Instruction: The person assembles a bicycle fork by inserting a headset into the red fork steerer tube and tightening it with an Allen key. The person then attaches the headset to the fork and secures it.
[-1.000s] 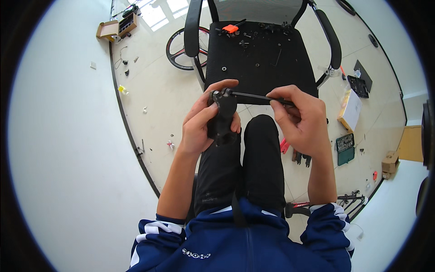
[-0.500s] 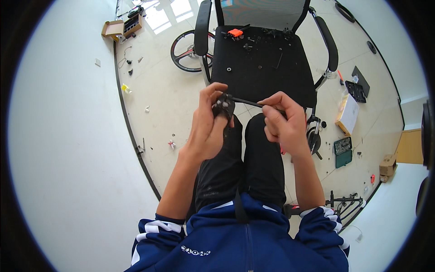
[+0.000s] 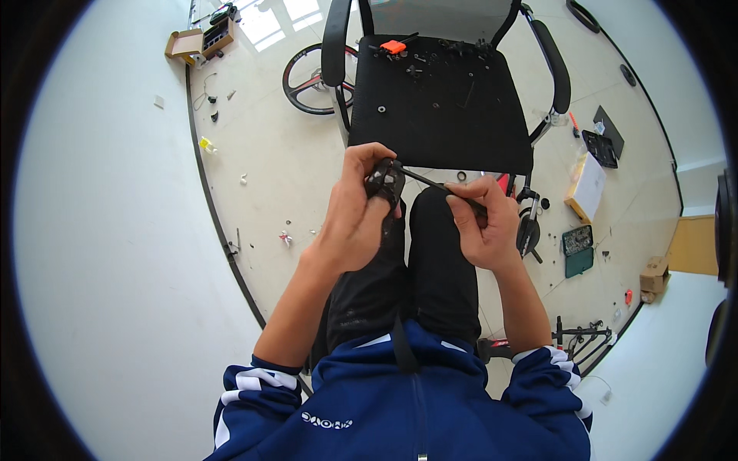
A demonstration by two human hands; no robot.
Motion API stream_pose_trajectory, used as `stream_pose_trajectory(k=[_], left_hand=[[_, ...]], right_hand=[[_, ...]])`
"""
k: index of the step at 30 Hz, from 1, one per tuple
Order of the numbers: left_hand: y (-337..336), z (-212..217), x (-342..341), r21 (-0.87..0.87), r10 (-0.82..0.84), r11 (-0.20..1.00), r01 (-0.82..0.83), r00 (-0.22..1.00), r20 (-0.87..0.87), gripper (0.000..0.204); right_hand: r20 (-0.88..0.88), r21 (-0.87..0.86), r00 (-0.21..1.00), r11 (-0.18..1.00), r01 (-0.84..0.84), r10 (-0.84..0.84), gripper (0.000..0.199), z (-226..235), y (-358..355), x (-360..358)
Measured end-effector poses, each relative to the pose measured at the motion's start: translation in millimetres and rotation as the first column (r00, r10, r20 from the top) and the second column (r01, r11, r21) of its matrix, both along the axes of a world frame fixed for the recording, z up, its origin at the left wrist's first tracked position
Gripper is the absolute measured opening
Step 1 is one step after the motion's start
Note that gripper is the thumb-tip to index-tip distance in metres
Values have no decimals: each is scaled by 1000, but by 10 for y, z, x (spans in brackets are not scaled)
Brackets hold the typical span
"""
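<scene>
Over my lap, my left hand (image 3: 347, 223) is closed around a small dark mechanical part (image 3: 390, 181) with pale metallic spots, mostly covered by the fingers. My right hand (image 3: 490, 230) pinches a thin black rod-like tool (image 3: 423, 180) between thumb and fingers. Its tip meets the upper right of the part. Whether the tool is a hex key or a screwdriver I cannot tell, since the grip hides its other end. Just beyond my hands, a black chair seat (image 3: 438, 138) carries an orange item (image 3: 393, 48), a pale ring (image 3: 381, 109) and several small dark parts.
Left of the chair a three-spoke wheel (image 3: 287, 81) lies on the tiled floor. To the right are a white box (image 3: 587, 188), a dark tool case (image 3: 600, 149) and a green case (image 3: 578, 263) of small pieces. An opened cardboard box (image 3: 184, 44) sits by the left wall.
The tool now slopes more steeply down toward my right hand, which has turned and dropped slightly. My left hand still holds the part. The whole view has shifted a little.
</scene>
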State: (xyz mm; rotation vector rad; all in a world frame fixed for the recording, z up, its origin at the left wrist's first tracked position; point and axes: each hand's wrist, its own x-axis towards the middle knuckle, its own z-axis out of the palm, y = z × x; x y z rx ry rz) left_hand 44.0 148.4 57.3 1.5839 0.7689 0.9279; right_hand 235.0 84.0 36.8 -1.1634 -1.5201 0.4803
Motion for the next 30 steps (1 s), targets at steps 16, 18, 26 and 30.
stream_pose_trajectory(k=[16,18,26,30], left_hand=[[122,-223,-87,-17,33,999,-35,996,-85,40],[204,-481,-292,-237,223,948,-211,974,25,37],[135,-1127,-530,-890,541,453,54,777,322,36],[-58,-1047,-201,-793,324,602,89,881,345,39]], right_hand=[[-899,-427,365,676,-601,-243,5,-138,-64,122],[-848,-491,440,749,-444,-296,6,-278,-100,285],[-839,-524,270,836,-164,-473,17,-935,-330,810],[-744,-482,592,862,-157,-308,22,-897,-160,387]])
